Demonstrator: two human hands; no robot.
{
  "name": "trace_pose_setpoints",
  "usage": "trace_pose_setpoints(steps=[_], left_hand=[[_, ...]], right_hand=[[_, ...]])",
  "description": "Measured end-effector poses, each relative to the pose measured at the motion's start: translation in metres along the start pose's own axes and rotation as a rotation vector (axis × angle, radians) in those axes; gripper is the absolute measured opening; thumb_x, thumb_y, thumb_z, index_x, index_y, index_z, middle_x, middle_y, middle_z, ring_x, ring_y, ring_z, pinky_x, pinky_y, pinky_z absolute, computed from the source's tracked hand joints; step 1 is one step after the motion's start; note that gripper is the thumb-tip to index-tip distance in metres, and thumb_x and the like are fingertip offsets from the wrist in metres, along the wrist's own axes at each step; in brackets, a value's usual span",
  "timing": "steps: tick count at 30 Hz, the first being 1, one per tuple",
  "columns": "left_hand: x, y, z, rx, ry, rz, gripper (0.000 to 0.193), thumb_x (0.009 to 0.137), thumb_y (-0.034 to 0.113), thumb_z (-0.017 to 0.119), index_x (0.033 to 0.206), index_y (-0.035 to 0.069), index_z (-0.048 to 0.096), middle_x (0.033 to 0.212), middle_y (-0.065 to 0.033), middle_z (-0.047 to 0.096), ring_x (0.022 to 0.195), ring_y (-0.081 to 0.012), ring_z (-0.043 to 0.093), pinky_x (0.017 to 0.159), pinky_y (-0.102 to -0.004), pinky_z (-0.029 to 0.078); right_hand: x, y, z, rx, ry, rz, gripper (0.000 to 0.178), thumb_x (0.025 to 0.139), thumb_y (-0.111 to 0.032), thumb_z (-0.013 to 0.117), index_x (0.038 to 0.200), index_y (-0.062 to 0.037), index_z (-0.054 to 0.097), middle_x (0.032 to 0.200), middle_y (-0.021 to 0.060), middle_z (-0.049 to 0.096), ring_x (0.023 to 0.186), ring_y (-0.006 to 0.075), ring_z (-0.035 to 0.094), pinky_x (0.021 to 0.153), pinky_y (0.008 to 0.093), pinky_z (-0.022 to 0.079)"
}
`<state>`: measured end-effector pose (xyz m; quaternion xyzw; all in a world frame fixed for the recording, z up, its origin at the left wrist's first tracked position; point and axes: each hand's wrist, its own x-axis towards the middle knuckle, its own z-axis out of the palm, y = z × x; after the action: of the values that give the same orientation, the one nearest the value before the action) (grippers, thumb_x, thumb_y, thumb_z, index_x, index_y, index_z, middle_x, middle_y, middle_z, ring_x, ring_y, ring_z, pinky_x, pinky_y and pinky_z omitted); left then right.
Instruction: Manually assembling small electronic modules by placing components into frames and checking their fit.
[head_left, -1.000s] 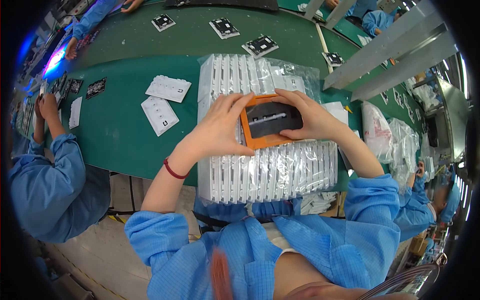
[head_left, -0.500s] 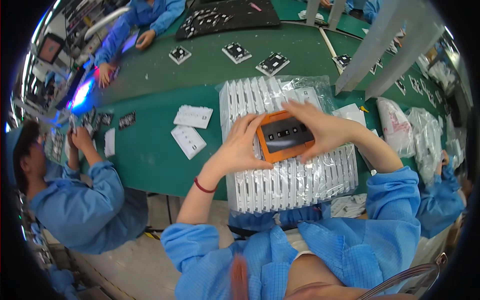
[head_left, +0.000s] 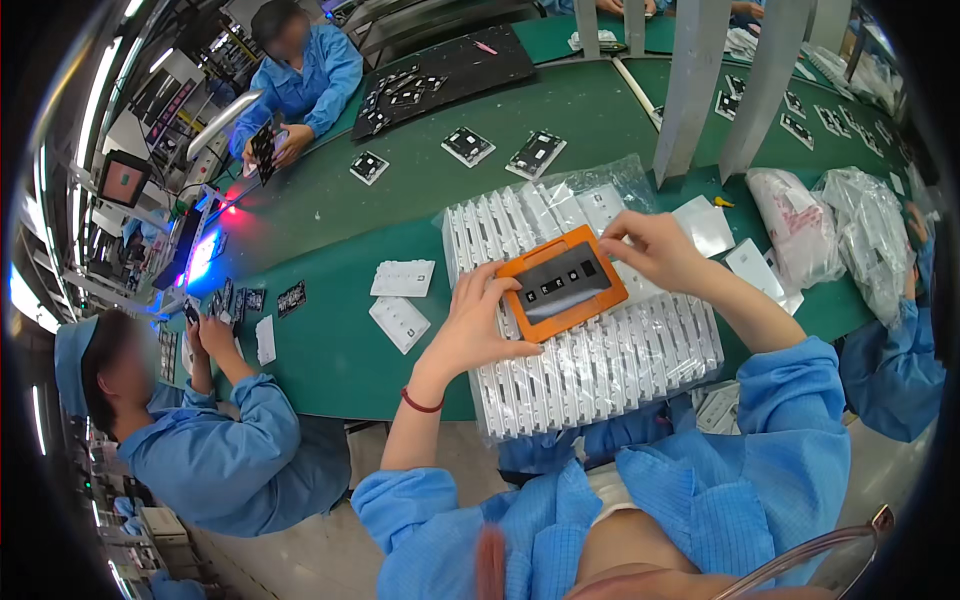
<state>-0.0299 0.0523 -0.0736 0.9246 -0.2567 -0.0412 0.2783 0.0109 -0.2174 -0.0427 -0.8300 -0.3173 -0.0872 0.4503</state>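
Observation:
An orange rectangular frame [head_left: 553, 251] with a dark panel [head_left: 563, 296] inside it lies tilted over a bagged stack. Small black squares with white marks run in a row along the panel. My left hand [head_left: 468, 328] grips the frame's left side, thumb below and fingers along the upper left. At the frame's upper right corner, the fingers of my right hand [head_left: 662, 256] are pinched together; whatever is between the fingertips is too small to make out. Beneath both hands sits the clear plastic bag of white slotted trays or plates [head_left: 600, 365].
Two white plates [head_left: 402, 278] lie left of the stack. Dark boards on white bases [head_left: 468, 146] lie farther back. Plastic-wrapped bundles [head_left: 795, 225] and grey metal posts [head_left: 692, 90] stand at the right. Co-workers in blue, one at the left [head_left: 215, 430], handle dark boards.
My right hand has drawn back from around the frame's right side into a pinch at its upper right corner. My left hand keeps its hold. The view has shifted.

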Motion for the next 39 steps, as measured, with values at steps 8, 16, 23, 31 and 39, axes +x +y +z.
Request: trace_pose_setpoints(steps=[8,16,23,31,39], left_hand=[[0.027,-0.002,-0.025,0.135,0.152,0.096,0.026,0.074,0.023,0.068,0.085,0.003,0.058,0.126,-0.0220,0.040,0.122,-0.0387,0.030,0.100,-0.0430,0.027],[0.064,0.054,-0.038,-0.131,0.056,0.361,0.024,0.078,0.022,0.062,0.087,0.000,0.057,0.107,-0.0179,0.052,0.100,-0.0322,0.049,0.085,-0.0358,0.040],[0.054,0.029,-0.047,-0.138,-0.124,0.180,0.041,0.084,0.028,0.054,0.109,-0.004,0.051,0.102,-0.0212,0.055,0.097,-0.0347,0.052,0.085,-0.0371,0.042],[0.045,0.010,-0.072,-0.141,0.149,0.151,0.046,0.084,0.031,0.054,0.113,-0.004,0.049,0.107,-0.0223,0.054,0.102,-0.0344,0.051,0.088,-0.0369,0.041],[0.039,0.002,-0.067,-0.102,0.227,0.061,0.042,0.082,0.026,0.055,0.111,-0.004,0.049,0.102,-0.0239,0.055,0.097,-0.0369,0.052,0.084,-0.0391,0.043]], right_hand=[[-0.016,0.019,-0.030,-0.140,0.056,-0.034,0.032,0.088,-0.016,0.046,0.059,-0.0038,0.054,0.055,0.0051,0.053,0.056,0.0203,0.052,0.053,0.0314,0.039],[-0.034,0.050,-0.021,-0.626,0.015,0.307,0.031,0.077,-0.028,0.061,0.062,-0.0013,0.055,0.059,0.0173,0.055,0.054,0.0311,0.054,0.051,0.0389,0.041],[-0.013,0.105,0.001,-0.323,0.042,0.234,0.027,0.077,-0.023,0.060,0.075,0.0037,0.056,0.060,0.0198,0.055,0.063,0.0368,0.055,0.057,0.0425,0.042],[0.048,0.097,0.017,-0.389,-0.176,0.570,0.041,0.069,-0.036,0.067,0.073,0.0041,0.058,0.063,0.0197,0.059,0.064,0.0328,0.060,0.061,0.0398,0.047],[0.068,0.117,0.025,-0.562,-0.242,0.580,0.039,0.067,-0.032,0.069,0.072,0.0042,0.055,0.062,0.0178,0.060,0.056,0.0280,0.061,0.054,0.0364,0.048]])
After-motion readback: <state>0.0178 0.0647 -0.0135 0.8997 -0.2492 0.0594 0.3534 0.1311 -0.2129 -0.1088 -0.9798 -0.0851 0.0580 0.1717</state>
